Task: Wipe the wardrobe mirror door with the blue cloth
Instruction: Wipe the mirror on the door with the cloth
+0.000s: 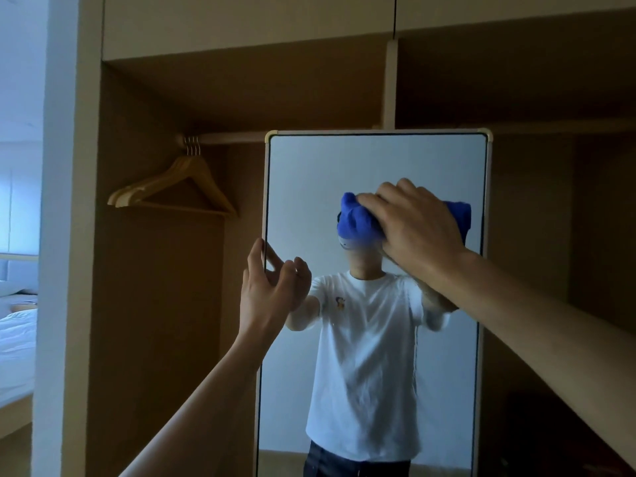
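Note:
The wardrobe mirror door (309, 173) is a tall framed mirror standing in front of the open wardrobe. It reflects a person in a white T-shirt. My right hand (413, 222) holds the bunched blue cloth (354, 218) and presses it against the upper middle of the glass, its fingers curved over the cloth. A corner of the cloth shows to the right of the hand, near the mirror's right edge. My left hand (268, 290) grips the mirror's left edge at mid height, thumb round the frame and fingers in front of the glass.
Wooden hangers (179, 187) hang from a rail (234, 137) inside the wardrobe, left of the mirror. The wardrobe's right compartment is dark. A bed with white sheets (17, 339) lies at the far left beyond the wardrobe's side panel.

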{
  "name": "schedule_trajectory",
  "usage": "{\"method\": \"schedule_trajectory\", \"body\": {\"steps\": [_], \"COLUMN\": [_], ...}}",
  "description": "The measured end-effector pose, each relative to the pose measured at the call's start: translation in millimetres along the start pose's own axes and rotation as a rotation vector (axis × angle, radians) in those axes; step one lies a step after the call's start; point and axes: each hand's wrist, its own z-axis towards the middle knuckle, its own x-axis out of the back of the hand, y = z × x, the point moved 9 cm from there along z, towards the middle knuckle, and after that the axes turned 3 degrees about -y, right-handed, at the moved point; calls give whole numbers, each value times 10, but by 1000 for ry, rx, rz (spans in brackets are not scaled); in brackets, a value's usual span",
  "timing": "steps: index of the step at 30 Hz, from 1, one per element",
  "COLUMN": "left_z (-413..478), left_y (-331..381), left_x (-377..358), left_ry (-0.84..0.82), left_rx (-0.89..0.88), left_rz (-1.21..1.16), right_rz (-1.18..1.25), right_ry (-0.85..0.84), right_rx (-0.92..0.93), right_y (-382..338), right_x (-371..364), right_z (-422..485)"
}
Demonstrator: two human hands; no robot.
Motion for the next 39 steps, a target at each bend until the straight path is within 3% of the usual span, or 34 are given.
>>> {"method": "schedule_trajectory", "body": {"steps": [10,14,22,32,39], "left_z": [-37,-46,-81,-95,-130], "left_y": [-54,-74,-100,-139,-91], "left_x": [-21,-37,-100,-128,-154], "left_ry": [17,17,73,104,122], "left_rx": [5,17,15,11,33], "left_rz": [18,27,66,95,130], "right_rz": [90,133,-27,133,121], "right_ry": [-91,-87,-29,-50,-98], "right_rx": [82,70,-110,75,78], "right_y": [-360,-167,621,110,177], "right_x": [-295,-150,180,-85,-108], "right_z": [-714,-545,-133,-760,-778]}}
